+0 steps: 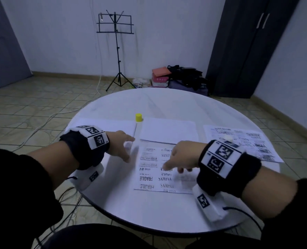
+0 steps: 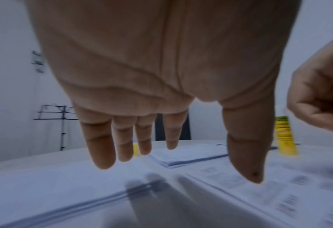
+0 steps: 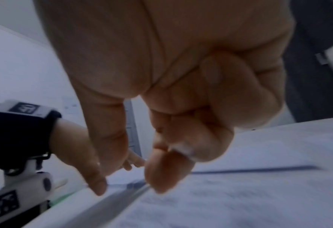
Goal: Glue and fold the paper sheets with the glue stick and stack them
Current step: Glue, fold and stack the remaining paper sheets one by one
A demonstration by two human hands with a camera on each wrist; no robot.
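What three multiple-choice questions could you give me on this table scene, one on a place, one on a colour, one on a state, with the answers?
1. Where is the cap? A on the floor; B between the left blank stack and the middle blank stack; C on the music stand.
2. What colour is the table? A black; B red; C white.
3. How is the left hand? A open, fingers straight; B in a fist; C gripping a pen.
Answers: B, the cap stands in the gap between those stacks; C, the round top shows white; A, the left wrist view shows straight fingers holding nothing.
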